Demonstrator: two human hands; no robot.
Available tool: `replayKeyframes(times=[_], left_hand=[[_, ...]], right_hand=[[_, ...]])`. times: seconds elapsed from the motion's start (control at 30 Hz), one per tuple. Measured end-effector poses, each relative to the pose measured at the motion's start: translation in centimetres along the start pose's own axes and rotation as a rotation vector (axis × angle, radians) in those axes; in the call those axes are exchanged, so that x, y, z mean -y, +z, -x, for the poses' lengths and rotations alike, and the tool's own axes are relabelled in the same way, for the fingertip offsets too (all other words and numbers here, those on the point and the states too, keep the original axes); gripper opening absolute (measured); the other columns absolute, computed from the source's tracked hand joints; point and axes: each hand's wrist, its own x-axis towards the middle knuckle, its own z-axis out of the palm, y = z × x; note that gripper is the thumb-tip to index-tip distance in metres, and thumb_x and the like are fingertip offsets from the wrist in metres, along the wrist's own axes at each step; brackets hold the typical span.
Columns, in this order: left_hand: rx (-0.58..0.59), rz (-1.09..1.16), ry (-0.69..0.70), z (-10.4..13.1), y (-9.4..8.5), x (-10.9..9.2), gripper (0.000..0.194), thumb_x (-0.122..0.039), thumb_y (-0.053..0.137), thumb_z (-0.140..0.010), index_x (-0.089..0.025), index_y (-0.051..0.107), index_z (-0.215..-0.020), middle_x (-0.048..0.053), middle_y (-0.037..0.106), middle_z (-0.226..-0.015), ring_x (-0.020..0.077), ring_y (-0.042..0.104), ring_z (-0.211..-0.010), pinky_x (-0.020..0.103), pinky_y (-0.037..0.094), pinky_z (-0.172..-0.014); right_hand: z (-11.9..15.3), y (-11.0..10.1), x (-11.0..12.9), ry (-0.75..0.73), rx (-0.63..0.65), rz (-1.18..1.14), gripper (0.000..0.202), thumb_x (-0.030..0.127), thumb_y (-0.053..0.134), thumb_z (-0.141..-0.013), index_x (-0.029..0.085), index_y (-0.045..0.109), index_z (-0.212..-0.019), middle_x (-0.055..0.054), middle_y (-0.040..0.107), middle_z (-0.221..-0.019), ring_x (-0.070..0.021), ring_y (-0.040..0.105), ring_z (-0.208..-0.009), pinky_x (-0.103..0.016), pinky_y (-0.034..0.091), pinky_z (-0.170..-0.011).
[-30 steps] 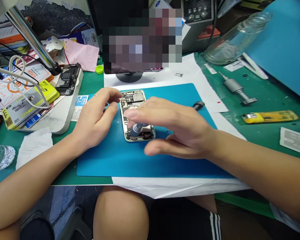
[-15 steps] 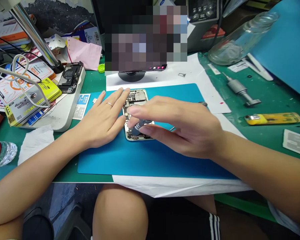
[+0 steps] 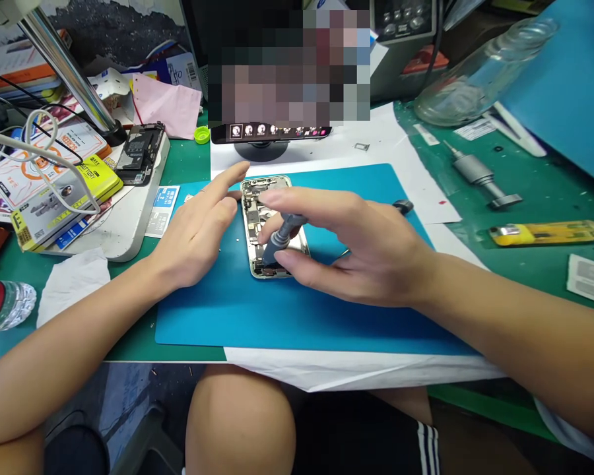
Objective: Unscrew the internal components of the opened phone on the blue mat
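Left side: a white base [image 3: 129, 231] supports boxes [image 3: 54, 214] and a dark phone chassis [image 3: 139, 157] — a green cap [image 3: 202, 135] lies near a pink sheet [image 3: 165, 104]. Right side: glass jar [image 3: 480, 78], cylindrical metal tool [image 3: 476, 171] and, nearer the viewer — a yellow translucent item [image 3: 549, 233].

- A hand could have slid along the near strip of the blue mat [image 3: 277, 323].
- The right hand [image 3: 351, 247] and its grey driver [image 3: 279, 241] barred the opened phone [image 3: 252, 227] from the right.
- Far left, the metal pole [image 3: 69, 72] and looped white cable [image 3: 62, 161] blocked passage.
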Motion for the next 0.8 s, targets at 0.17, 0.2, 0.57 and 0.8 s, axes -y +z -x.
replayKeyframes(times=[0.17, 0.2, 0.57, 0.8], left_hand=[[-0.018, 0.031, 0.023, 0.0, 0.1, 0.3, 0.056, -0.057, 0.024, -0.106, -0.029, 0.045, -0.15, 0.004, 0.052, -0.155, 0.0282, 0.054, -0.139, 0.043, 0.044, -0.117], [-0.018, 0.055, 0.032, 0.0, 0.2, 0.4, 0.054, -0.055, 0.024, -0.107, -0.03, 0.045, -0.15, 0.004, 0.053, -0.154, 0.0279, 0.055, -0.137, 0.044, 0.045, -0.116], [-0.011, 0.094, 0.047, -0.1, 0.0, 0.3, 0.049, -0.046, 0.03, -0.105, -0.028, 0.05, -0.146, 0.006, 0.062, -0.142, 0.0274, 0.058, -0.13, 0.045, 0.044, -0.114], [-0.022, 0.066, 0.045, -0.1, -0.1, 0.3, 0.05, -0.049, 0.03, -0.106, -0.026, 0.051, -0.145, 0.007, 0.064, -0.14, 0.0278, 0.06, -0.128, 0.043, 0.045, -0.112]], right_hand=[[0.6, 0.3, -0.6, 0.022, -0.085, 0.019, 0.07, 0.014, 0.063, -0.093, 0.038, 0.036, -0.154, -0.003, 0.065, -0.138, -0.0171, 0.074, -0.097, -0.033, 0.065, -0.085], [0.7, 0.3, -0.7, 0.032, -0.11, 0.023, 0.072, 0.015, 0.065, -0.093, 0.039, 0.035, -0.155, -0.003, 0.061, -0.144, -0.0173, 0.073, -0.099, -0.033, 0.065, -0.086], [0.7, -0.2, -0.3, 0.103, -0.337, 0.131, 0.057, 0.029, 0.073, -0.09, 0.039, 0.05, -0.141, -0.004, 0.057, -0.135, -0.0168, 0.07, -0.089, -0.031, 0.064, -0.077], [-0.2, -2.1, -0.6, 0.191, -0.359, 0.283, 0.042, 0.018, 0.065, -0.092, 0.026, 0.054, -0.132, -0.007, 0.06, -0.132, -0.0174, 0.071, -0.094, -0.031, 0.059, -0.074]])
